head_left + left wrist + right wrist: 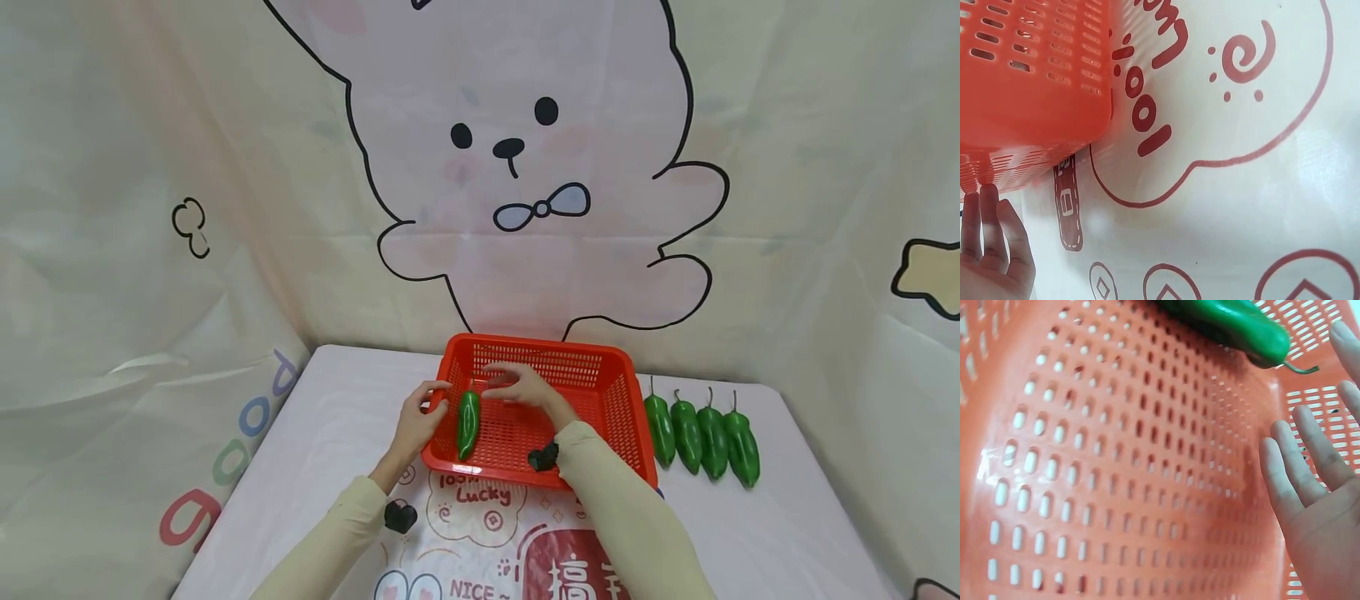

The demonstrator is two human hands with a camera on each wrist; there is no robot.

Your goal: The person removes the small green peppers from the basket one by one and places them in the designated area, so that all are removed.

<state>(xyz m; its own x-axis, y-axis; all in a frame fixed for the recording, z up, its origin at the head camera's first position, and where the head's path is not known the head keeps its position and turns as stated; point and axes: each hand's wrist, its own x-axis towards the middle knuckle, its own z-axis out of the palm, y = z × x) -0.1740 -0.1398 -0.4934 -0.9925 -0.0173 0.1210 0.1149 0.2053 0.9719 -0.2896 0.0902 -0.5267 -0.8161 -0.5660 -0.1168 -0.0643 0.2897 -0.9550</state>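
A red perforated plastic basket stands on the table with one green chili pepper lying along its left side, stem toward the back. My left hand is at the basket's left wall. In the left wrist view, its straight fingers touch the outside of that wall. My right hand hovers inside the basket, just right of the pepper, holding nothing. Its fingers are spread and slightly bent, apart from the pepper in the right wrist view.
To the right of the basket, several green chili peppers lie side by side, stems toward the back. The white tablecloth carries red printed drawings and lettering. A cloth backdrop with a cartoon bear rises behind the table.
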